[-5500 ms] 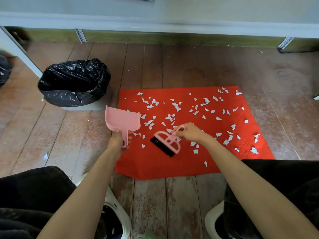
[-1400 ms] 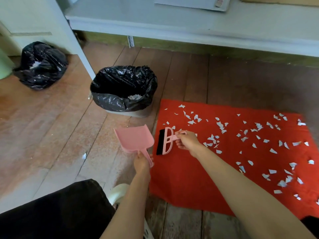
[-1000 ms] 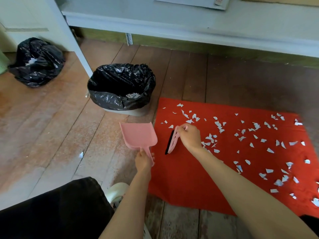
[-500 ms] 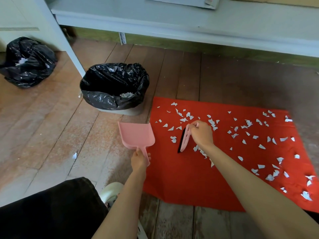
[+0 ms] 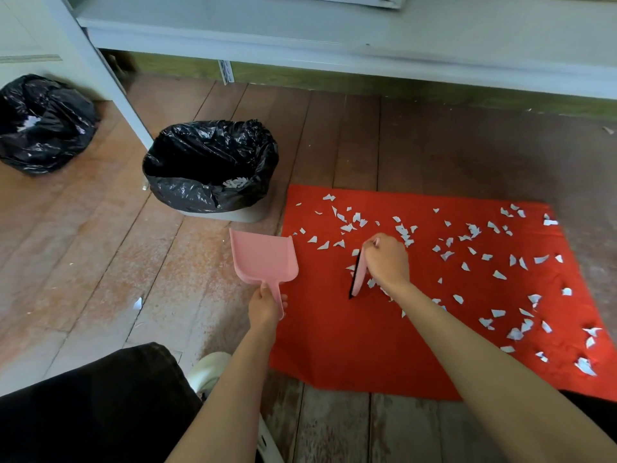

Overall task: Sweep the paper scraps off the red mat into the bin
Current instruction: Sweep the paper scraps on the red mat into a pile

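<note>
My right hand (image 5: pixel 387 260) is curled around the handle of the one pink brush (image 5: pixel 359 277), which I see edge-on, its black bristles down on the red mat (image 5: pixel 334 342) among the nearest paper scraps (image 5: pixel 499 275). My left hand (image 5: pixel 265 305) grips the handle of the single pink dustpan (image 5: pixel 263 257), with its scoop at the mat's left edge and nothing lying in it.

The scraps are white and too many to count one by one: dozens, thick across the mat's middle and right, thin on the left, with a bare red strip along the near side. One stray scrap (image 5: pixel 137 303) lies on the wooden floor (image 5: pixel 100 245). One bin (image 5: pixel 210 168) lined with black plastic stands just beyond the mat's far left corner, with a small heap of white scraps inside. One knotted black bag (image 5: pixel 41 125) sits well apart at the far left. A pale shelf (image 5: pixel 334 31) runs across the top; the sheet on it is cut off and unreadable.

A little over a second ago the brush showed its flat face right beside the dustpan at the mat's edge; now it stands farther in.
</note>
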